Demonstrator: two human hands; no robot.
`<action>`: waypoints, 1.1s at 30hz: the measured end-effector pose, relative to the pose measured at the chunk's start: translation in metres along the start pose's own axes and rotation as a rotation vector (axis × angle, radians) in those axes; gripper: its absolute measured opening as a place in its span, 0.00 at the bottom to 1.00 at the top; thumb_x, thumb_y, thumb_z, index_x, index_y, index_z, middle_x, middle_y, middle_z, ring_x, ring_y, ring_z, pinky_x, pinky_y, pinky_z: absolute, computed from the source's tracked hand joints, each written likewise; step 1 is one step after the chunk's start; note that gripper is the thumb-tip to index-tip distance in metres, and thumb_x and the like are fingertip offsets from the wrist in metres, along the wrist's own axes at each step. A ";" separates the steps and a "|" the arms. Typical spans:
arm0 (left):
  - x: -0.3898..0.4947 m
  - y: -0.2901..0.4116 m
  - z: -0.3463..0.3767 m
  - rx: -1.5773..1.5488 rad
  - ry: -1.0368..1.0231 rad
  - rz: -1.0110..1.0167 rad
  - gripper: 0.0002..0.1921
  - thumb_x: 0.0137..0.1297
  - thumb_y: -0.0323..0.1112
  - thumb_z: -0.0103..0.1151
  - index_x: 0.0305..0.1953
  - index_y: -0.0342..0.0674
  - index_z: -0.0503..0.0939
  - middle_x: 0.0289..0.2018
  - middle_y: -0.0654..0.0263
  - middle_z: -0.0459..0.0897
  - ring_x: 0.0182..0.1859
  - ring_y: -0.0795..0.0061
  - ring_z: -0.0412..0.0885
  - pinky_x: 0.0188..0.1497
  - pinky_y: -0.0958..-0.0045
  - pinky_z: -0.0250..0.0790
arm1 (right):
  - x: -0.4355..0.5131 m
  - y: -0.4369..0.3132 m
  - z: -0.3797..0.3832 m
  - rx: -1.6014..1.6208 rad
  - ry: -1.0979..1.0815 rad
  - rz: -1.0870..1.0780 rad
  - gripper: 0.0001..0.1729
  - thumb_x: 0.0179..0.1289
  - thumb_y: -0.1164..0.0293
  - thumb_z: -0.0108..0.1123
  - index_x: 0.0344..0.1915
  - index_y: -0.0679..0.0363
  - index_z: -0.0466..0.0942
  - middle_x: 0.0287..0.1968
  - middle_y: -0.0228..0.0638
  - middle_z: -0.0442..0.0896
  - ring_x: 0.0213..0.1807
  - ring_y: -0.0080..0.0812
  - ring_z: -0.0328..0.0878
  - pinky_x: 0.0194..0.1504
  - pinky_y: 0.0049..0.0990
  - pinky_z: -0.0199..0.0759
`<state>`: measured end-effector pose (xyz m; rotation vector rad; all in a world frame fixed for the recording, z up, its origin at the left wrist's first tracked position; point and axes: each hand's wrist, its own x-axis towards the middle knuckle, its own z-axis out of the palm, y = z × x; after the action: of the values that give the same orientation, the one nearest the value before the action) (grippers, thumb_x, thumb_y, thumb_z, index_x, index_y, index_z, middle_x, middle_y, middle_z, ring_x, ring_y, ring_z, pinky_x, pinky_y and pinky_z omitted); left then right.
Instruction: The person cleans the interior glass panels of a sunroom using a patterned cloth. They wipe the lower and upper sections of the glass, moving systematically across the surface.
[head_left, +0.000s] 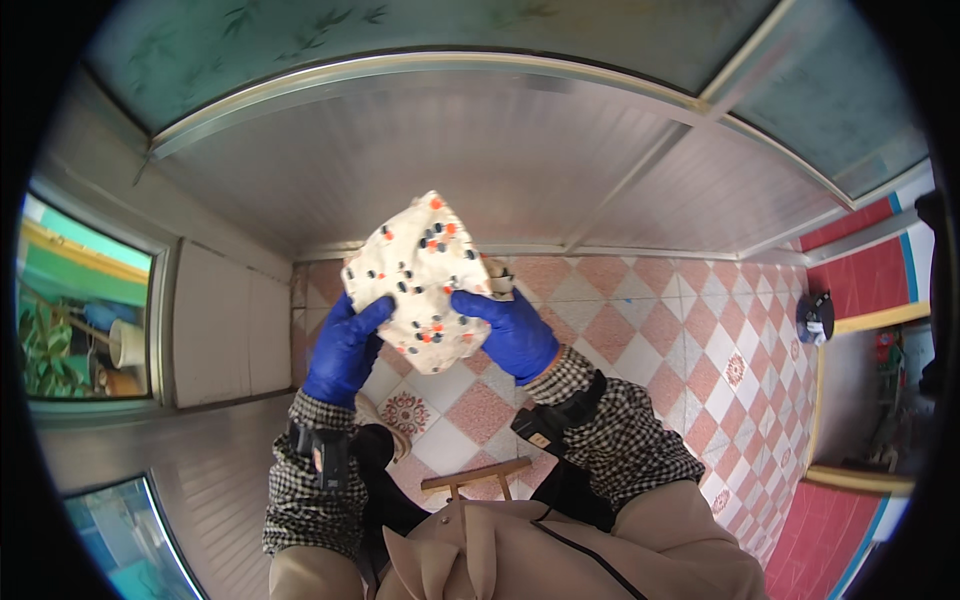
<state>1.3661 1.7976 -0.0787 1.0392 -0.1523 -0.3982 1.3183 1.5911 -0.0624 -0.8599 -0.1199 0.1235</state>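
A folded cream cloth (420, 277) with orange and dark spots is held up between my two hands, in front of a metal panel. My left hand (349, 341), in a blue rubber glove, grips its lower left edge with the thumb on top. My right hand (514, 330), gloved in the same blue, grips the right edge, its thumb lying on the cloth. Beside the right hand a small beige strap or fabric end (501, 281) sticks out. The fingers behind the cloth are hidden. Both wrists carry black strapped devices over checked sleeves.
A panelled partition (450, 157) with frosted glass above stands ahead. Pink and white tiles (645, 322) cover the floor. A wooden bar (476, 474) lies low before my body. At left, a window (90, 315) shows plants and a bucket. A dark round container (815, 318) stands at right.
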 end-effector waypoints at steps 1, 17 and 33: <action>0.000 0.000 0.001 -0.024 -0.046 0.009 0.28 0.63 0.28 0.59 0.64 0.34 0.65 0.57 0.57 0.77 0.58 0.65 0.77 0.62 0.66 0.68 | -0.002 -0.002 0.000 0.031 -0.019 0.006 0.28 0.61 0.72 0.62 0.60 0.65 0.69 0.52 0.38 0.81 0.52 0.31 0.80 0.54 0.30 0.74; -0.003 0.006 -0.014 0.073 -0.009 0.006 0.27 0.66 0.34 0.61 0.64 0.40 0.66 0.53 0.61 0.78 0.54 0.72 0.77 0.54 0.69 0.71 | 0.002 0.007 -0.013 0.163 -0.046 0.049 0.31 0.65 0.70 0.59 0.66 0.64 0.63 0.62 0.39 0.74 0.63 0.35 0.72 0.63 0.33 0.66; -0.012 0.025 -0.020 0.113 -0.012 0.104 0.21 0.71 0.37 0.53 0.62 0.40 0.68 0.46 0.60 0.81 0.49 0.70 0.80 0.50 0.70 0.72 | -0.033 -0.193 -0.064 -0.571 0.764 -1.331 0.22 0.63 0.76 0.61 0.56 0.68 0.70 0.56 0.39 0.75 0.56 0.31 0.75 0.58 0.30 0.69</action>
<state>1.3674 1.8301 -0.0662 1.1352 -0.2413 -0.3041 1.3071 1.4134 0.0419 -1.1769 0.0151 -1.5342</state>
